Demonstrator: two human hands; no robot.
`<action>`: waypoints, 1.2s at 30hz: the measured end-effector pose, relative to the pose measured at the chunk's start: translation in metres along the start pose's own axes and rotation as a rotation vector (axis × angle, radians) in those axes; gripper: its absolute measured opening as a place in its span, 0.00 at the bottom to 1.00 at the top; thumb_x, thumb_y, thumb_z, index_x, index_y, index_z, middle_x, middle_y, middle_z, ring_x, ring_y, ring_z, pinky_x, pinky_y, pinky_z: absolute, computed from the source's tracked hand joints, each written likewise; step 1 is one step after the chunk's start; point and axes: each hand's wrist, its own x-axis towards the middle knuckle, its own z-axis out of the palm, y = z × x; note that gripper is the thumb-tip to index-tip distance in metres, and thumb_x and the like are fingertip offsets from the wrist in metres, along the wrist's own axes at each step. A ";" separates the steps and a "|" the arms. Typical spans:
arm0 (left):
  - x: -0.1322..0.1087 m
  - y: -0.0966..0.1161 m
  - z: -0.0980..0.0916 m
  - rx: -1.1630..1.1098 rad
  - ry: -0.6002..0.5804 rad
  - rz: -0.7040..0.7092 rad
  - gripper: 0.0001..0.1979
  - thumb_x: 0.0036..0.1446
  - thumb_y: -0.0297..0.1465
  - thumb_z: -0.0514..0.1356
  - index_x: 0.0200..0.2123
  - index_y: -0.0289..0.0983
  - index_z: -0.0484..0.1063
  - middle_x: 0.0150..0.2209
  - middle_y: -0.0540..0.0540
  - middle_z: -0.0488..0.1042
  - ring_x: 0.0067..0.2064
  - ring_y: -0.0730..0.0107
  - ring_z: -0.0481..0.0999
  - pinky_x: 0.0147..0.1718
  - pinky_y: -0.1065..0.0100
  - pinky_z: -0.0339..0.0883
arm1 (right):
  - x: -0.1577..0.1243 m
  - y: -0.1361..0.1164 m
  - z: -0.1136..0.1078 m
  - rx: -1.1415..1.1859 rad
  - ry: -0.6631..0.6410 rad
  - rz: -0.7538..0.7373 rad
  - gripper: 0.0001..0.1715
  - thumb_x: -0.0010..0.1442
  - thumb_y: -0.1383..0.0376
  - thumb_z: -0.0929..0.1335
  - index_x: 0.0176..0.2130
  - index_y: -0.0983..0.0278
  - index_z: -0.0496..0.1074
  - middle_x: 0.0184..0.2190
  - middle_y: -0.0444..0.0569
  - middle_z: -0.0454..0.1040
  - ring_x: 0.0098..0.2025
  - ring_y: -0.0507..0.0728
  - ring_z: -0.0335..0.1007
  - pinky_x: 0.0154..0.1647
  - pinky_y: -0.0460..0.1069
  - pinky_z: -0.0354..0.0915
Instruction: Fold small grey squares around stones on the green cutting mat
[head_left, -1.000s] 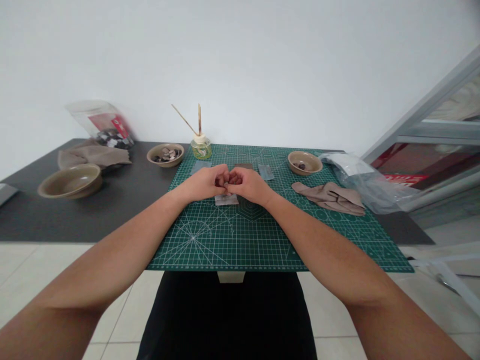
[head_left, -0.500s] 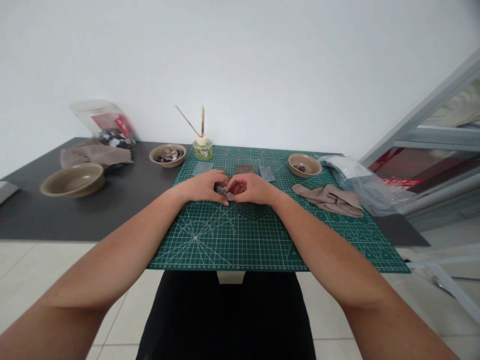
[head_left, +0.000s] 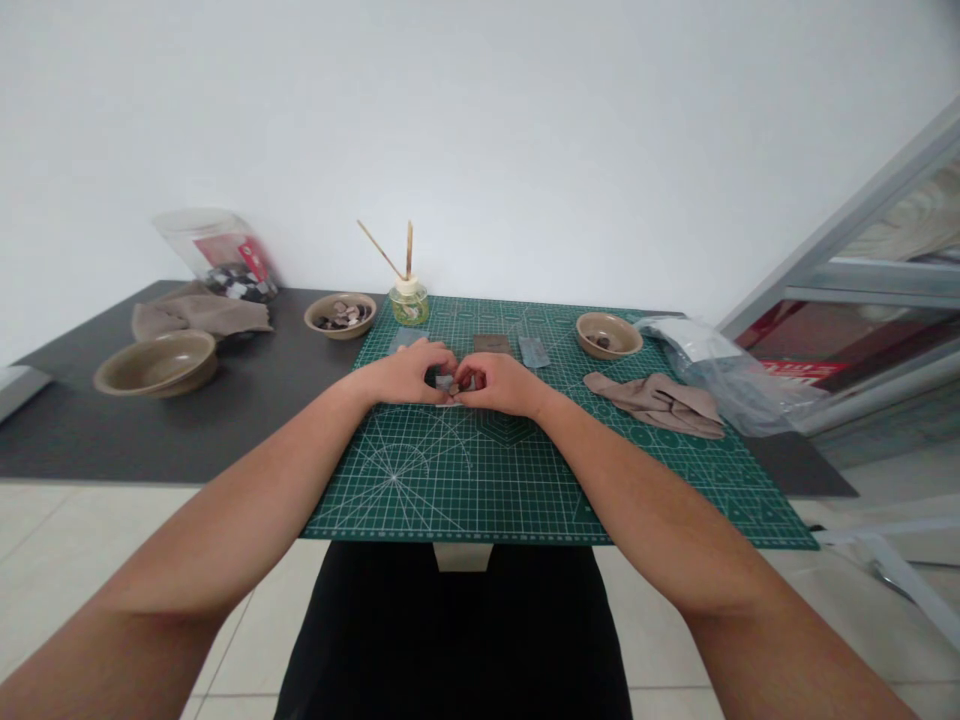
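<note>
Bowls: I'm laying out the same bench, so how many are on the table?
3. A large empty-looking bowl at far left, a smaller bowl of pieces beside the reed diffuser, and another small bowl on the green mat at right.

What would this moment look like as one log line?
left hand: pinching small grey piece | right hand: pinching same piece | surface: green cutting mat

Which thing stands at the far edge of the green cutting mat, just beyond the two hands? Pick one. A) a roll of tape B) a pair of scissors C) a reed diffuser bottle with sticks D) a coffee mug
C: a small reed diffuser bottle with two sticks stands at the far edge of the green cutting mat, beyond the left hand and right hand.
</note>
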 end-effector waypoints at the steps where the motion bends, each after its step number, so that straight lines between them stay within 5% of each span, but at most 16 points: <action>1: -0.001 0.001 -0.001 0.010 -0.011 -0.015 0.18 0.51 0.45 0.63 0.40 0.39 0.72 0.43 0.45 0.72 0.49 0.55 0.65 0.44 0.60 0.56 | 0.000 0.000 0.000 -0.026 0.007 -0.010 0.09 0.51 0.67 0.74 0.35 0.66 0.76 0.29 0.43 0.74 0.29 0.49 0.66 0.33 0.45 0.60; 10: -0.003 0.004 -0.006 0.033 -0.047 -0.051 0.20 0.52 0.46 0.63 0.43 0.40 0.74 0.46 0.44 0.71 0.50 0.52 0.63 0.42 0.60 0.52 | 0.002 0.001 0.002 -0.226 0.054 -0.087 0.07 0.55 0.65 0.74 0.35 0.66 0.78 0.33 0.46 0.74 0.36 0.52 0.68 0.40 0.47 0.60; 36: -0.005 -0.002 -0.006 0.075 -0.007 -0.119 0.21 0.48 0.49 0.66 0.44 0.47 0.78 0.47 0.44 0.66 0.52 0.50 0.60 0.50 0.53 0.52 | 0.002 0.000 -0.001 -0.349 0.041 0.011 0.08 0.54 0.62 0.74 0.33 0.66 0.79 0.30 0.47 0.76 0.32 0.53 0.69 0.34 0.47 0.58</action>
